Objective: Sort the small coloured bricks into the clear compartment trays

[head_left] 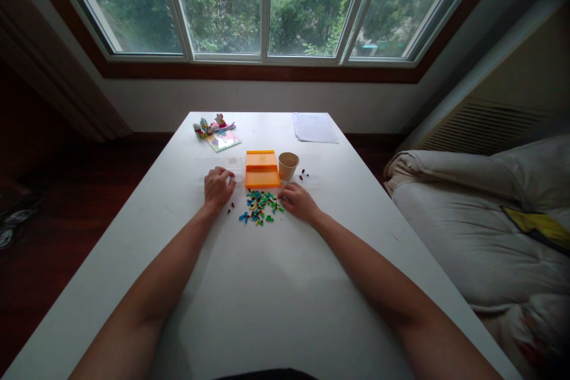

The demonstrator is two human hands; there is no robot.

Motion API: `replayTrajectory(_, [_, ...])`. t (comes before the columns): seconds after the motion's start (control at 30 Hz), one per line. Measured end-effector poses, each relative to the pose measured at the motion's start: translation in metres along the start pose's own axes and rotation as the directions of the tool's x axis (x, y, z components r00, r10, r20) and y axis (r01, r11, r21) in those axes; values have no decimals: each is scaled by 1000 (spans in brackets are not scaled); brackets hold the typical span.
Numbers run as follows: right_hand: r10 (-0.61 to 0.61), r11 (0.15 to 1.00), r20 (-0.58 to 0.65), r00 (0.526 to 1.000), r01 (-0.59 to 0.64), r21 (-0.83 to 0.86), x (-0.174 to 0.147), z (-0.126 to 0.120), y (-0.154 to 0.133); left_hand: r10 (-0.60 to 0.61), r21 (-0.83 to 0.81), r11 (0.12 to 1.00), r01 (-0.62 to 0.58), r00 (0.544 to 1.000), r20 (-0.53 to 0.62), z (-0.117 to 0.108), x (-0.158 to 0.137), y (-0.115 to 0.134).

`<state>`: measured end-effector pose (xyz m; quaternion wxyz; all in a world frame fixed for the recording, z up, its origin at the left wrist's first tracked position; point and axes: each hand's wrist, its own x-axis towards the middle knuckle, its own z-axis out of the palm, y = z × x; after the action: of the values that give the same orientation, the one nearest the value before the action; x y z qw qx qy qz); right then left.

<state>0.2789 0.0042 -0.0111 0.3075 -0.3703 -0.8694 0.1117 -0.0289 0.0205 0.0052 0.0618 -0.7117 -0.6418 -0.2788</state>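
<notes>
A loose pile of small building bricks (260, 205), mostly green and blue with some yellow and dark red, lies on the white table. At its right edge is my right hand (299, 200), its fingers bent together; any piece in them is too small to make out. My left hand (217, 187) rests left of the pile, beside a clear plastic tray (238, 164), with fingers curled closed. What it holds, if anything, is hidden. An open orange plastic box (262, 177) sits just behind the pile, and a brown paper cup (288, 166) stands right of it.
A few dark bricks (303, 174) lie right of the cup, on what looks like another clear tray. Toy figures (214, 124) and a colourful card (224, 141) lie at the back left, white paper sheets (314, 127) at the back right. A pale sofa (445, 231) stands to the right.
</notes>
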Motion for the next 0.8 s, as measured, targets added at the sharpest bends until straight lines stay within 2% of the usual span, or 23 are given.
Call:
replayTrajectory(0.2, [52,998,-11,999,-52,-45,-1,-2,1,201,-111,974,-197,979,27,-2,-2,10])
replayTrajectory(0.4, [118,986,-42,992,-122,-117,-2,-1,3,408,-205,904,-374,900,156,1,-5,20])
replayTrajectory(0.53, [147,980,-81,986,-156,-120,-3,-1,7,434,-211,895,-392,875,214,3,-7,22])
replayTrajectory(0.67, [190,971,-104,976,-202,-127,-4,1,11,425,-214,900,-380,874,235,4,-7,21])
replayTrajectory(0.8, [179,978,-76,981,-186,-99,-4,-3,13,417,-220,903,-369,874,249,4,-8,20])
